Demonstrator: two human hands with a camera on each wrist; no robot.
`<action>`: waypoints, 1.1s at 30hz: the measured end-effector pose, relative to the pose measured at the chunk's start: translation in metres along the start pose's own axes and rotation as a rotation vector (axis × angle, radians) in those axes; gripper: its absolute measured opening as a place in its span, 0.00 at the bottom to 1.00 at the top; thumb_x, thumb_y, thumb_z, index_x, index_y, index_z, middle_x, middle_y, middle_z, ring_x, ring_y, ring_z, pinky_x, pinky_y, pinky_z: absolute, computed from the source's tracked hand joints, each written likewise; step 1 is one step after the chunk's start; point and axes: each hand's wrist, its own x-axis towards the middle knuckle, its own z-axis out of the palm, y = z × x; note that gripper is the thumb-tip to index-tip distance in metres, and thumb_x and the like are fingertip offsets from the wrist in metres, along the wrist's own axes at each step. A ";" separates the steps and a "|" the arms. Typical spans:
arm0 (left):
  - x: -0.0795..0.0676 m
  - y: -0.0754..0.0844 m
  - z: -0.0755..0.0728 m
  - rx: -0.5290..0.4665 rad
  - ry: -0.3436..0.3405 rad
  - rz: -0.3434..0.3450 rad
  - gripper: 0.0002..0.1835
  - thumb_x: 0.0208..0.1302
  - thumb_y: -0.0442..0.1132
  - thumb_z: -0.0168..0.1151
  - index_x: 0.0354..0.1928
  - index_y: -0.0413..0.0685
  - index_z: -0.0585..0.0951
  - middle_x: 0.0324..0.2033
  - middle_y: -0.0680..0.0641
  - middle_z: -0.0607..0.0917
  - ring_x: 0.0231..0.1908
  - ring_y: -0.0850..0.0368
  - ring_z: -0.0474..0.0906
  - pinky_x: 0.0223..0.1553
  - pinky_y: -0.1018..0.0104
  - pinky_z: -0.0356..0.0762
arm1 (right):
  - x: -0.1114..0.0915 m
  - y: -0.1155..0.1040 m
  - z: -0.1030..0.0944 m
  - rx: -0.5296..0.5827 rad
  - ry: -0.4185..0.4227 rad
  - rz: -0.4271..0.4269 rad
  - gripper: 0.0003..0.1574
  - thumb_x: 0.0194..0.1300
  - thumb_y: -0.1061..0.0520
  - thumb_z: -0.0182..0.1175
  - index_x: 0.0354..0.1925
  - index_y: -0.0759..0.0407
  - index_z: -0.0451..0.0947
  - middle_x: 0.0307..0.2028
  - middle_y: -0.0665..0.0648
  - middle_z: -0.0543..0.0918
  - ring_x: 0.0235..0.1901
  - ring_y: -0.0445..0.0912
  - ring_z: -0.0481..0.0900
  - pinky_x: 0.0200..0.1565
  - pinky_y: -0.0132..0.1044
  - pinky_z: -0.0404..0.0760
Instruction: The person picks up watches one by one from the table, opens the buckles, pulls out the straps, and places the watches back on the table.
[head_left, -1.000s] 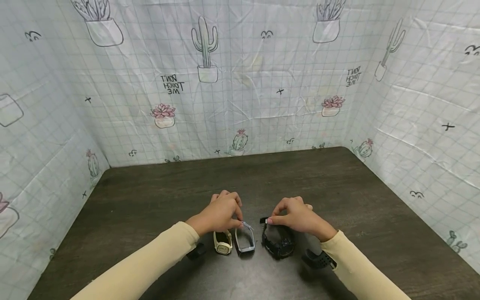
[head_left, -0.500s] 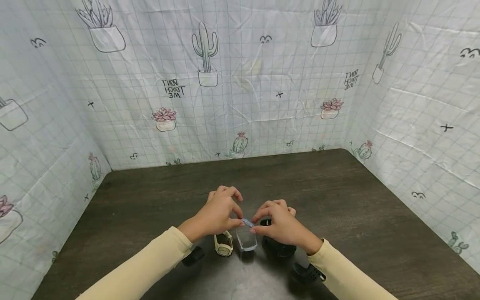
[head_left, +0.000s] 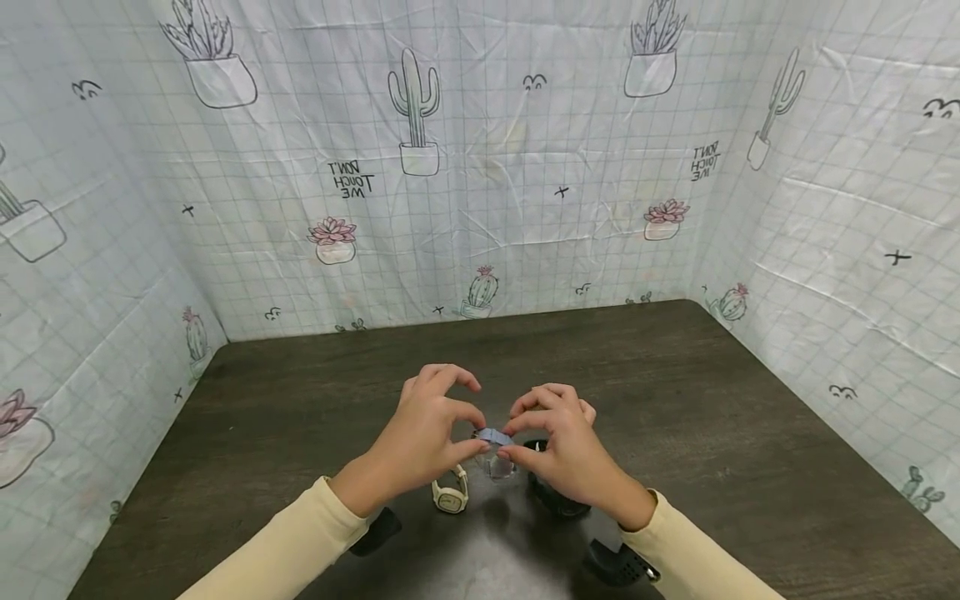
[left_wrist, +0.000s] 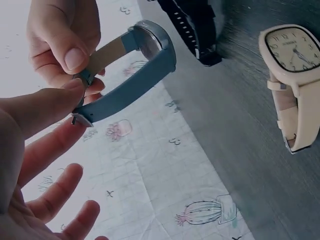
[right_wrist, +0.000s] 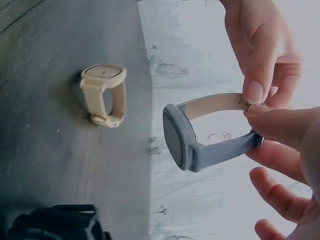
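Both hands hold a blue-grey wristwatch (head_left: 493, 437) by its strap, raised over the table. My left hand (head_left: 420, 437) pinches the buckle end between thumb and index finger, its other fingers spread. From the right, my right hand (head_left: 562, 446) pinches the strap end with thumb and index finger. In the right wrist view the strap (right_wrist: 222, 152) forms a loop, its round case (right_wrist: 177, 137) hanging away from the fingertips. Thumb and fingertips partly cover the buckle. A cream watch (head_left: 450, 500) stands on the table, left of a black watch (head_left: 558, 498) partly hidden by my right hand.
The dark wooden table (head_left: 360, 375) is bordered by a white curtain (head_left: 495, 225) printed with cacti, behind and at both sides. Black bands (head_left: 618, 562) show by the sleeves at both wrists.
My right hand has left the black watch's strap and moved left to the blue-grey watch. That watch has risen from the table, with both hands now on its strap.
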 end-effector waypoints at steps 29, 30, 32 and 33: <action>-0.009 0.010 -0.011 -0.064 0.043 0.139 0.05 0.55 0.45 0.74 0.33 0.57 0.90 0.51 0.52 0.77 0.60 0.52 0.64 0.58 0.38 0.63 | -0.009 -0.012 -0.011 -0.020 0.055 -0.039 0.12 0.47 0.53 0.77 0.31 0.37 0.88 0.39 0.39 0.77 0.55 0.49 0.65 0.47 0.54 0.50; -0.009 0.010 -0.011 -0.068 0.040 0.138 0.05 0.55 0.45 0.74 0.33 0.57 0.90 0.51 0.52 0.77 0.60 0.51 0.64 0.58 0.38 0.63 | -0.009 -0.012 -0.011 -0.015 0.054 -0.033 0.12 0.47 0.53 0.77 0.31 0.37 0.88 0.39 0.39 0.77 0.55 0.49 0.65 0.47 0.54 0.50; -0.009 0.010 -0.012 -0.070 0.036 0.136 0.05 0.55 0.46 0.73 0.33 0.57 0.90 0.51 0.52 0.77 0.60 0.51 0.64 0.58 0.39 0.63 | -0.010 -0.011 -0.011 -0.007 0.051 -0.020 0.12 0.47 0.53 0.77 0.30 0.36 0.88 0.39 0.39 0.77 0.54 0.48 0.65 0.47 0.54 0.50; -0.009 0.011 -0.013 -0.070 0.035 0.134 0.05 0.55 0.46 0.73 0.33 0.57 0.90 0.51 0.52 0.77 0.60 0.51 0.64 0.58 0.39 0.63 | -0.011 -0.011 -0.011 -0.005 0.053 -0.017 0.12 0.46 0.53 0.77 0.30 0.36 0.88 0.39 0.39 0.78 0.54 0.48 0.65 0.47 0.54 0.51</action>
